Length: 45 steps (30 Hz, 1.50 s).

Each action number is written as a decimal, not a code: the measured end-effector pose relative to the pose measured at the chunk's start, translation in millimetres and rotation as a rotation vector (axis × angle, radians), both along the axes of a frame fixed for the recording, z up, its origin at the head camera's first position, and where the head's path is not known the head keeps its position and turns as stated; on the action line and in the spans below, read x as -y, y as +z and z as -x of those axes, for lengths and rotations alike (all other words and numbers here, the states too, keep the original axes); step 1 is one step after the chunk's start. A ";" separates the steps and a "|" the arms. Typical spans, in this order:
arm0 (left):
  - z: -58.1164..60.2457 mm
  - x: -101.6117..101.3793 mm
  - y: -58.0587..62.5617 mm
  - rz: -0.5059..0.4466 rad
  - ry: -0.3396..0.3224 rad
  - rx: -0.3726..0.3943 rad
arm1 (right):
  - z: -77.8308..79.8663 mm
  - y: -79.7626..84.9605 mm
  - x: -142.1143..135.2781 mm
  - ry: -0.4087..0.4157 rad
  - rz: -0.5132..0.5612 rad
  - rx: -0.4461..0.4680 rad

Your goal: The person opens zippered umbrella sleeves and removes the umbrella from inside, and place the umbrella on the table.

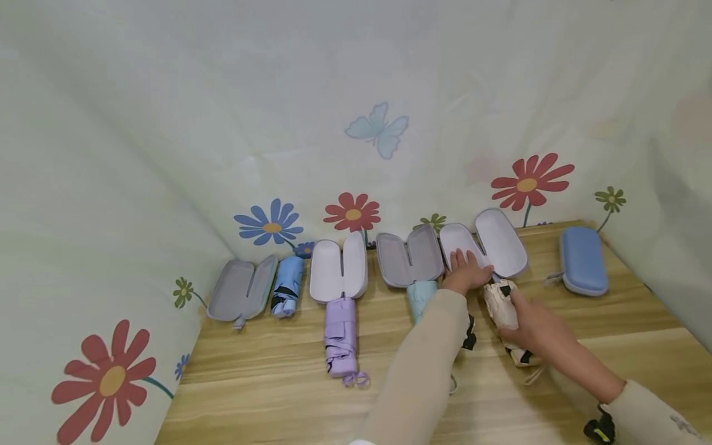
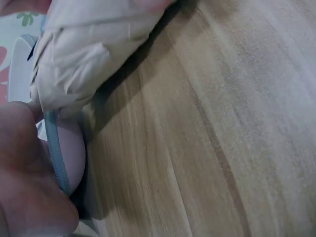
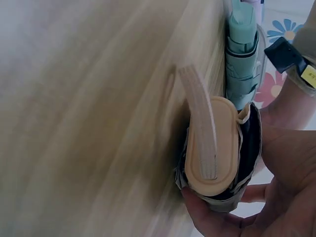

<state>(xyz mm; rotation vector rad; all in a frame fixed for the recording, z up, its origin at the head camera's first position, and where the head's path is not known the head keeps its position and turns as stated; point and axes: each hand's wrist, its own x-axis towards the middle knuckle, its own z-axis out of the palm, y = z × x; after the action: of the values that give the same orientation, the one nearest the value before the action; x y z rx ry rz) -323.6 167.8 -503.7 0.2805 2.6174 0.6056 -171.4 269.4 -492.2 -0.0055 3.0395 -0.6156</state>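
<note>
A cream folded umbrella [image 1: 500, 306] with black patches lies slanted at the right of the row. My right hand [image 1: 536, 330] grips it from the side, fingers curled round it. In the right wrist view the peach handle end [image 3: 212, 148] and its strap face the camera. Just beyond the umbrella stands an unfolded zip case [image 1: 500, 241] with a pale lining. My left hand [image 1: 468, 272] rests on the left half of that case, its fingers stretched out. The left wrist view shows the case's zip edge [image 2: 57, 153] beside the palm, with the umbrella's far end touching it.
Leftward are a grey-lined case [image 1: 411, 256] with a mint umbrella [image 1: 421, 296], a white-lined case [image 1: 338, 266] with a lilac umbrella [image 1: 340, 337], and a blue umbrella [image 1: 288, 287] beside another grey-lined case [image 1: 239, 290]. A closed blue case [image 1: 584, 259] lies far right. Flower-printed cloth backs the table.
</note>
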 end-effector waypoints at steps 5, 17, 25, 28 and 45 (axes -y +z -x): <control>1.5 1.1 5.2 -0.010 -0.008 0.004 | 8.6 3.0 1.8 0.000 0.013 0.029; 4.3 2.6 2.2 0.067 0.041 0.005 | 14.2 -0.9 5.8 0.002 0.001 0.056; 3.8 4.3 3.3 0.076 0.041 0.004 | 15.0 -1.0 4.8 0.001 0.020 0.062; 3.7 4.2 4.6 0.084 0.043 0.010 | 14.8 0.6 4.2 0.001 0.014 0.070; 3.4 5.6 10.7 0.116 0.037 0.021 | 14.3 1.2 6.0 0.002 0.004 0.062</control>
<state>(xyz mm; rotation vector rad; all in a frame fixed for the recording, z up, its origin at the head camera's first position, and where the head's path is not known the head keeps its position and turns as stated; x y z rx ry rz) -327.1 162.2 -493.0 0.1893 2.6302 0.4639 -185.7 263.4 -490.9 0.0108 2.9777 -0.6106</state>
